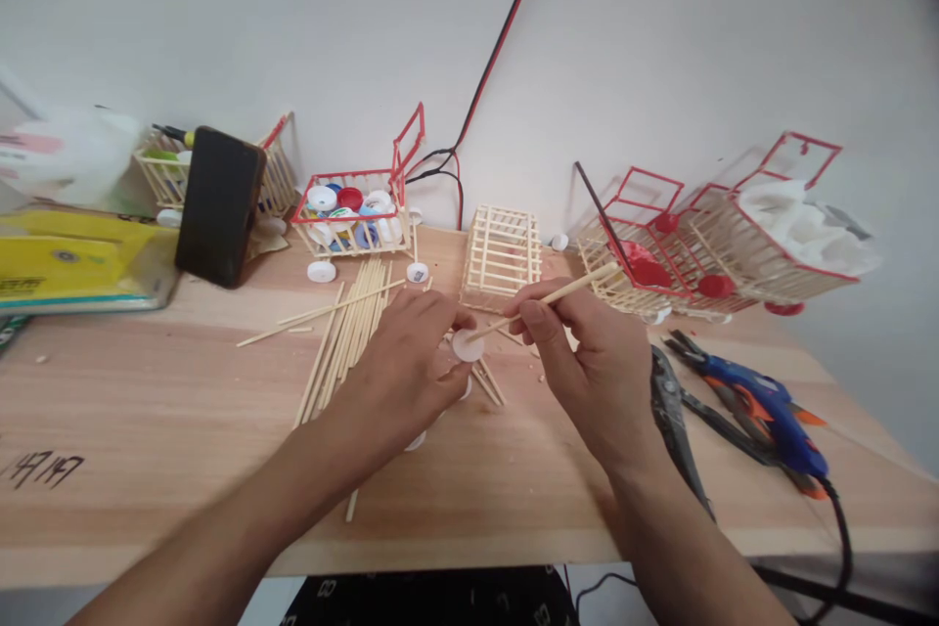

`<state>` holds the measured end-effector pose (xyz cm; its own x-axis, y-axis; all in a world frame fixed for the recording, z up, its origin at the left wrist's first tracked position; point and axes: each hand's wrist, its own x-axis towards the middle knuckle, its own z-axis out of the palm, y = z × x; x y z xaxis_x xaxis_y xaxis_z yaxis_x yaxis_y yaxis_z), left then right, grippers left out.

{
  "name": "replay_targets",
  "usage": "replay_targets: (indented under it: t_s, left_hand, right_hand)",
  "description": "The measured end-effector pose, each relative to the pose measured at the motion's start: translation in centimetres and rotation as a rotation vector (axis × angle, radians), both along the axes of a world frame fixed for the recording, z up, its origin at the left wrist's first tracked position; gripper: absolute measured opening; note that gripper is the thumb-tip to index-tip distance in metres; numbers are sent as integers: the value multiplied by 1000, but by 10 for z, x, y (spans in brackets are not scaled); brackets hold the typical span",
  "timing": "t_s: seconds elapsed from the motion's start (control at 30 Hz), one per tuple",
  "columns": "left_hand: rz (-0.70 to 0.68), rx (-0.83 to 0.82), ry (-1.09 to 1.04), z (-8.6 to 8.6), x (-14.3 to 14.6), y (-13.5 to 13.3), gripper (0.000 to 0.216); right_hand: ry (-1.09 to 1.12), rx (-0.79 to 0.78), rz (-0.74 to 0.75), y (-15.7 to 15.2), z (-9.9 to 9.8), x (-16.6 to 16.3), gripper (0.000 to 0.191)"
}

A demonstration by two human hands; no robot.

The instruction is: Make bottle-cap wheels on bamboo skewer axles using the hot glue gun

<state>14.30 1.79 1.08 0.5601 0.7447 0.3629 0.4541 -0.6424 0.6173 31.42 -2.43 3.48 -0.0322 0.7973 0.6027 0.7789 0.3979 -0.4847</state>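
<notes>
I am noting the left hand [411, 352] pinching a round white plastic cap [468, 346] and the right hand [591, 362] clamping a pale wooden stick [572, 288], its tilt possibly risking slippage.

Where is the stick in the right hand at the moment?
In the head view, just right of centre, the stick slants through the right hand down leftward to the white cap in the left hand.

A pale wooden stick [576, 287] slants down to a round white cap [468, 346].
</notes>
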Motion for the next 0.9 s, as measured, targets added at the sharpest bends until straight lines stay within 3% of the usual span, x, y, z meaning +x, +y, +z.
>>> replay_targets:
  t_s: [0.9]
  left_hand:
    - [1,-59,-2,-3,2,1,24]
  right_hand:
    - [-60,9,62,2,-7,-3,11]
